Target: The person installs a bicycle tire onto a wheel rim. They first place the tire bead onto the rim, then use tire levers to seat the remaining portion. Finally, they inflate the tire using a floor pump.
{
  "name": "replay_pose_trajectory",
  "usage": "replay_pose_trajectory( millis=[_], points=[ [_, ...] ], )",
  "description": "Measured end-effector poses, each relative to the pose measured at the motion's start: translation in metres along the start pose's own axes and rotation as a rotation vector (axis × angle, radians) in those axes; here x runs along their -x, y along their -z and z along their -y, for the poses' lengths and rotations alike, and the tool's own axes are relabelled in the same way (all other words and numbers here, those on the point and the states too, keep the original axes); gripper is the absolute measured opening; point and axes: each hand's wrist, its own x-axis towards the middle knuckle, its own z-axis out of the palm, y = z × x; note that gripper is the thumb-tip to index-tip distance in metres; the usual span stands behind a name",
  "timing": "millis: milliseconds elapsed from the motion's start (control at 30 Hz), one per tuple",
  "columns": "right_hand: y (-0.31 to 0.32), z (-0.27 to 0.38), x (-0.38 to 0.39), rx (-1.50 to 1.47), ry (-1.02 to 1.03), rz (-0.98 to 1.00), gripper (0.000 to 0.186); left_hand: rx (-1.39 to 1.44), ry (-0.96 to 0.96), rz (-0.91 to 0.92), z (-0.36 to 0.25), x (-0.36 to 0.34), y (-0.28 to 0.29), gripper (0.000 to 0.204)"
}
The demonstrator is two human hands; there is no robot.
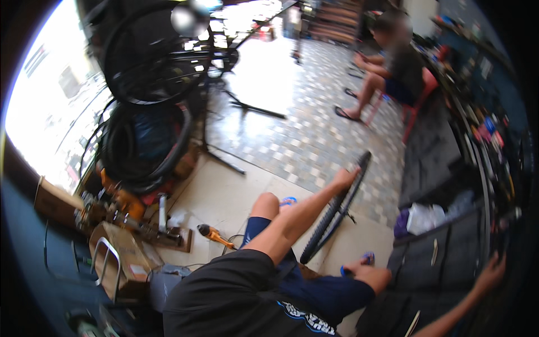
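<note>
A bicycle wheel (331,216) with a black knobby tyre stands tilted on the floor between my legs, seen nearly edge-on. My left hand (349,177) is closed around its upper part, with the arm stretched forward. Far out to the right, my right hand (492,272) reaches to the edge of the dark workbench (487,224). Its fingers look stretched out and apart, though the picture is dim and blurred there, and I see nothing held in them.
An orange-and-black power tool (213,235) lies on the floor to my left, near a cardboard box (120,253). Several tyres (129,151) are piled behind, below a bicycle on a stand (247,106). Another person (404,67) sits on a red chair (429,84). White plastic bags (425,218) lie at right.
</note>
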Motion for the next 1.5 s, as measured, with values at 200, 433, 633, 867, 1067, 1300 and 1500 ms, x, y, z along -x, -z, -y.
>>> replay_pose_trajectory(
  millis=[200,433,633,867,1067,1300,1500],
  points=[
    [0.096,0.263,0.087,-0.461,-0.151,0.449,0.041,0.418,0.083,0.295,-0.038,-0.033,-0.046,0.067],
    [0.143,0.264,0.153,-0.478,-0.470,0.643,0.046,0.581,0.116,0.470,-0.126,-0.021,-0.131,0.060],
    [0.174,0.210,0.217,-0.365,-0.734,0.748,0.045,0.832,0.017,0.641,-0.172,-0.004,-0.198,0.037],
    [0.183,0.179,0.242,-0.287,-0.882,0.805,0.045,0.869,-0.054,0.537,-0.173,-0.021,-0.291,0.035],
    [0.193,0.148,0.268,-0.128,-0.783,0.836,0.045,0.968,-0.040,0.452,-0.165,-0.040,-0.384,0.025],
    [0.168,0.134,0.274,-0.060,-0.875,0.970,0.044,0.837,0.021,0.404,-0.157,0.013,-0.457,0.071],
    [0.152,0.143,0.269,-0.123,-0.861,1.073,0.045,0.822,0.069,0.641,-0.156,0.075,-0.494,0.075]
  ],
)
